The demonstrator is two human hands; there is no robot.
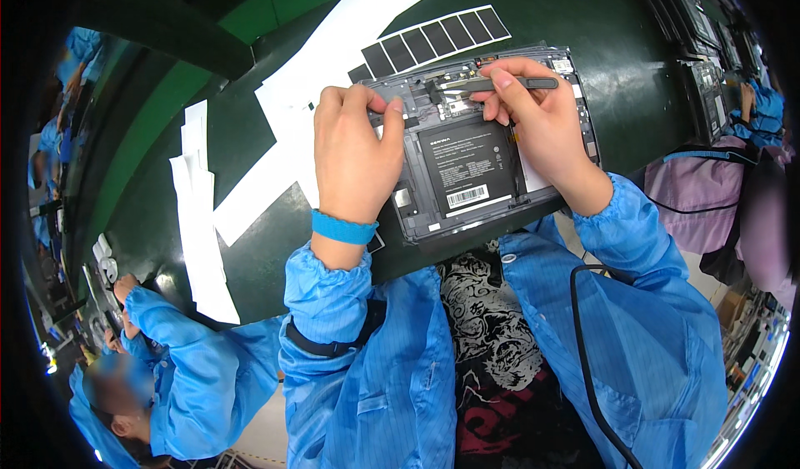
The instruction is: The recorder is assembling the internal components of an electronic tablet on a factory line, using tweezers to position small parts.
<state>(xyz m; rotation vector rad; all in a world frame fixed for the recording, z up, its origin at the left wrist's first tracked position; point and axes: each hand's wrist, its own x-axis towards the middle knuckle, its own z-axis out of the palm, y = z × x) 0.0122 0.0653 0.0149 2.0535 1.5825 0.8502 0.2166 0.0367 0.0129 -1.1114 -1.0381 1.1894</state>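
From afar I see the open tablet (414,211) flat on the bench (637,94), battery (467,169) facing up, so its insides lie exposed. My right hand (542,127) is clamped on tweezers (537,83), tips over the tablet's far part, likely for fine reach. My left hand (357,157), apart from it, is at the tablet's far left corner, perhaps steadying; whether it pinches anything I cannot tell. Black stickers (437,42) lie just beyond the tablet
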